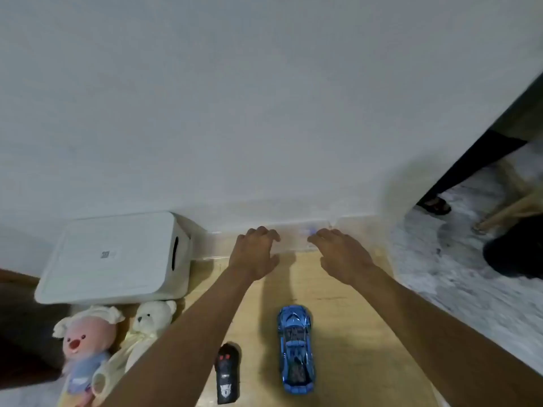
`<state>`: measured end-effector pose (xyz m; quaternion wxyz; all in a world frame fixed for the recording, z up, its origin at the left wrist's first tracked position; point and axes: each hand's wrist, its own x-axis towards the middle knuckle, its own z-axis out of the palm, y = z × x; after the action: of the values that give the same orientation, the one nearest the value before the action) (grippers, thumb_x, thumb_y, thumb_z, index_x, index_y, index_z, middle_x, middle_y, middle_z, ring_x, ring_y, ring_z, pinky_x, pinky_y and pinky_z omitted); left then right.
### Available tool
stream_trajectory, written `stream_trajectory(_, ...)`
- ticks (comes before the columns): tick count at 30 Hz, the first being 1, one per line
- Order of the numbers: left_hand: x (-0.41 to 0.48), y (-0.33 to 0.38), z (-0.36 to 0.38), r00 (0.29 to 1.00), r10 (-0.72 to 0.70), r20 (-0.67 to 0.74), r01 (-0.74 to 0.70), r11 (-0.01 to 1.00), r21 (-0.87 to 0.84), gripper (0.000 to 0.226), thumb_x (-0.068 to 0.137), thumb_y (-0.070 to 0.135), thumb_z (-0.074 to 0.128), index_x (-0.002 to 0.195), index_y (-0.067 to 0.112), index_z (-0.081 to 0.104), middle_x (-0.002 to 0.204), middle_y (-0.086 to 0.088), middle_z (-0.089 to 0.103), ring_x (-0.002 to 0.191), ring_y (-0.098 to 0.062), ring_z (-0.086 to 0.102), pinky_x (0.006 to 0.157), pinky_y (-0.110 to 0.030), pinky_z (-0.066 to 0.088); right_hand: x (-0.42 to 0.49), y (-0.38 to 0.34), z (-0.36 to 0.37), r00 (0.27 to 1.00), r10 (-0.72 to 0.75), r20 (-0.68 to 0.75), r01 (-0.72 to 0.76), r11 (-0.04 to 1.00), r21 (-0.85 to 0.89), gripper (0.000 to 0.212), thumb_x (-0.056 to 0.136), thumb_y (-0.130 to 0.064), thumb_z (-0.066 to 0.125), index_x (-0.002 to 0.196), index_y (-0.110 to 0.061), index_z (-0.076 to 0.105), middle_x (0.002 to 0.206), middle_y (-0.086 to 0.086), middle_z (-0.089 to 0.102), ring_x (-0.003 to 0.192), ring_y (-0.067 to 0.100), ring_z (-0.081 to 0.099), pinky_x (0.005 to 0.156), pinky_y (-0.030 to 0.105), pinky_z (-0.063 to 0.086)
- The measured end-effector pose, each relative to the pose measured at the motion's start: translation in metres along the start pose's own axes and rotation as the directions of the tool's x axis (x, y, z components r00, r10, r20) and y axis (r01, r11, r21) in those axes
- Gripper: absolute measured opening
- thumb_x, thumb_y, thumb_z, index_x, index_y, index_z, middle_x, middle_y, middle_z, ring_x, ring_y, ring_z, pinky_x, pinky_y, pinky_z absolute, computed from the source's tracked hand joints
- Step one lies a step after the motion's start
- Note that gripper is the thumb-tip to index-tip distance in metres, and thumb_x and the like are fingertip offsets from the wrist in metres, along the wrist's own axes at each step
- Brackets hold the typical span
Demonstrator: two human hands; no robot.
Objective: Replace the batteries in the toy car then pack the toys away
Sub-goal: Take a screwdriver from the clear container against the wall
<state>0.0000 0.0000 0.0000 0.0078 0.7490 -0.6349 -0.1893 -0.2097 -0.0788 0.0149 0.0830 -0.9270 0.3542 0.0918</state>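
Observation:
A shiny blue toy car stands on the wooden floor, nose pointing away from me. A black remote control lies just left of it. Both arms stretch forward past them. My left hand and my right hand rest with curled fingers on the near rim of a clear plastic box against the wall. Something small and bluish shows inside the box between the hands. Whether the fingers grip the rim is unclear through the blur.
A white lidded storage bin stands at the left by the wall. A pink-faced plush doll and a cream teddy bear lie in front of it. A grey patterned rug and a dark furniture leg are at the right.

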Motion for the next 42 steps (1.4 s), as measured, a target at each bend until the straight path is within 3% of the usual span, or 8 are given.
stream_trajectory(5,0.028,0.006,0.026,1.000,-0.015,-0.008,0.016,0.979,0.203,0.045,0.091,0.021,0.063,0.135,0.022,0.056,0.135,-0.003,0.055,0.123,-0.026,0.053,0.102,-0.039,0.041,0.035,0.009,0.031,0.999,-0.034,0.018,0.036,0.995,-0.094,0.057,0.074,0.004,0.068,0.128,-0.012,0.061,0.125,0.011,0.062,0.105,0.033,0.062,0.082,0.042,0.055)
stream_trajectory(9,0.032,0.004,0.039,0.993,0.034,-0.111,0.001,0.954,0.300,0.040,0.071,0.009,0.077,0.110,0.017,0.068,0.102,-0.004,0.068,0.087,-0.026,0.067,0.081,-0.039,0.050,0.043,0.012,0.047,0.998,-0.038,-0.053,0.028,0.985,-0.171,0.055,0.058,0.004,0.080,0.110,-0.010,0.069,0.100,0.010,0.070,0.082,0.031,0.066,0.069,0.042,0.057)
stream_trajectory(12,0.035,0.001,0.044,0.983,0.115,-0.146,-0.055,0.931,0.361,0.041,0.053,0.002,0.083,0.089,0.015,0.069,0.076,-0.003,0.066,0.058,-0.024,0.064,0.070,-0.036,0.053,0.047,0.008,0.051,0.992,-0.071,-0.102,0.047,0.975,-0.218,0.050,0.054,0.005,0.083,0.100,-0.008,0.071,0.086,0.010,0.070,0.071,0.031,0.067,0.056,0.037,0.056)
stream_trajectory(18,0.035,0.003,0.042,0.970,0.210,-0.124,-0.134,0.883,0.450,0.039,0.047,-0.001,0.084,0.078,0.014,0.067,0.063,-0.002,0.059,0.041,-0.021,0.057,0.065,-0.031,0.052,0.049,0.002,0.053,0.993,-0.095,-0.076,0.068,0.948,-0.310,0.052,0.044,0.005,0.085,0.092,-0.007,0.069,0.079,0.012,0.066,0.064,0.031,0.065,0.047,0.033,0.051)
stream_trajectory(30,0.033,-0.004,0.039,0.950,0.260,-0.175,-0.166,0.891,0.423,0.035,0.043,0.003,0.081,0.073,0.012,0.065,0.058,-0.003,0.058,0.042,-0.023,0.056,0.064,-0.030,0.053,0.048,0.006,0.059,0.993,-0.079,-0.092,0.055,0.969,-0.241,0.057,0.040,0.005,0.085,0.093,-0.005,0.067,0.081,0.014,0.065,0.069,0.034,0.064,0.047,0.037,0.054)
stream_trajectory(34,0.035,-0.018,0.048,0.955,0.204,-0.215,-0.102,0.907,0.408,0.038,0.057,0.029,0.086,0.090,0.019,0.072,0.082,0.003,0.069,0.077,-0.023,0.068,0.081,-0.040,0.044,0.049,0.009,0.053,0.988,-0.080,-0.130,0.053,0.978,-0.203,0.052,0.041,0.006,0.083,0.091,-0.005,0.069,0.079,0.013,0.066,0.067,0.033,0.063,0.046,0.036,0.054)
stream_trajectory(36,0.035,-0.022,0.050,0.946,0.194,-0.258,-0.079,0.914,0.398,0.041,0.062,0.039,0.087,0.096,0.022,0.073,0.091,0.004,0.072,0.091,-0.024,0.067,0.083,-0.042,0.043,0.050,0.012,0.050,0.984,-0.078,-0.160,0.048,0.981,-0.187,0.049,0.044,0.003,0.081,0.091,-0.007,0.071,0.079,0.010,0.067,0.068,0.031,0.063,0.050,0.036,0.054)
stream_trajectory(42,0.032,-0.020,0.050,0.932,0.083,-0.352,0.016,0.963,0.269,0.065,0.060,0.046,0.095,0.114,0.022,0.066,0.112,-0.001,0.067,0.100,-0.027,0.062,0.079,-0.041,0.049,0.048,0.019,0.031,0.958,0.043,-0.282,0.004,0.986,0.164,0.036,0.066,-0.001,0.072,0.099,-0.013,0.073,0.084,0.004,0.074,0.078,0.030,0.065,0.075,0.039,0.056)
